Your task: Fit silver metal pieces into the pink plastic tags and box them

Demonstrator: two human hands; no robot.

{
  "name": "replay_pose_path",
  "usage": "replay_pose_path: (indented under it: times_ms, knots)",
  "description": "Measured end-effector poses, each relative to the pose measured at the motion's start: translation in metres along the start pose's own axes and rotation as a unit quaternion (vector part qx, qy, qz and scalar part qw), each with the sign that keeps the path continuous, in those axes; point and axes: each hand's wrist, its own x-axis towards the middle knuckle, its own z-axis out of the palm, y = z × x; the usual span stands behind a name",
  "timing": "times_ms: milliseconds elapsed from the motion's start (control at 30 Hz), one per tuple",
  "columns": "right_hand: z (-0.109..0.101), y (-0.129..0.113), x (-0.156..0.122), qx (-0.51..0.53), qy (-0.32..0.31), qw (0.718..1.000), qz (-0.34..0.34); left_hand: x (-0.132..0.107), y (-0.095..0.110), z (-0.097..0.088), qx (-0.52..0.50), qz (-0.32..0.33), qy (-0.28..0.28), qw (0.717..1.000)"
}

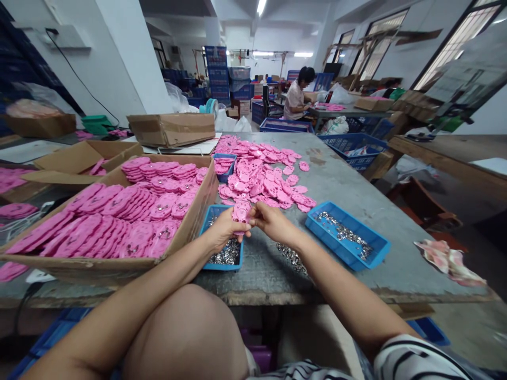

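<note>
Over a blue tray (241,258) of small shiny metal parts, my left hand (222,230) is closed on a flat pink plastic piece (241,211). My right hand (271,222) pinches at the right edge of that piece; its fingertips are pressed together, and whatever is between them is too small to make out. Beyond both hands spreads a heap of similar pink pieces (257,177). Loose metal parts (292,257) lie on the table under my right forearm. To the right sits another blue tray (336,245), partly filled with metal parts.
A cardboard box (174,253) packed with rows of pink pieces stands on the left. Behind it is another cardboard box (172,129). A crumpled cloth (449,261) lies near the right corner of the grey table (317,177). Further back, a person (297,97) sits at another table.
</note>
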Motion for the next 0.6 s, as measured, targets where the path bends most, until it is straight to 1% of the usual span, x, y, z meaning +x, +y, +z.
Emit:
replay_pose_path:
  times_ms: [133,233,300,367,467,533,600]
  knots:
    - [-0.004,0.000,0.001,0.002,-0.010,1.000,0.006,0.000,0.001,0.000,0.005,0.006,-0.004,1.000]
    - [-0.001,0.003,0.003,0.014,-0.005,1.000,0.013,0.000,0.001,0.000,0.020,0.007,-0.011,1.000]
    - [0.004,0.006,0.003,0.027,0.022,0.999,0.025,0.001,0.001,0.000,0.026,0.008,0.000,1.000]
    - [0.010,0.010,0.003,0.047,0.059,0.996,0.043,0.001,0.002,0.000,0.029,0.016,0.027,0.999]
    - [0.019,0.016,0.001,0.109,0.076,0.988,0.079,0.001,0.003,0.000,0.030,0.029,0.059,0.997]
    - [0.022,0.018,-0.001,0.154,0.083,0.981,0.086,0.001,0.003,0.001,0.033,0.026,0.060,0.997]
    - [0.024,0.018,-0.001,0.193,0.106,0.972,0.079,0.002,0.003,0.002,0.026,0.027,0.054,0.998]
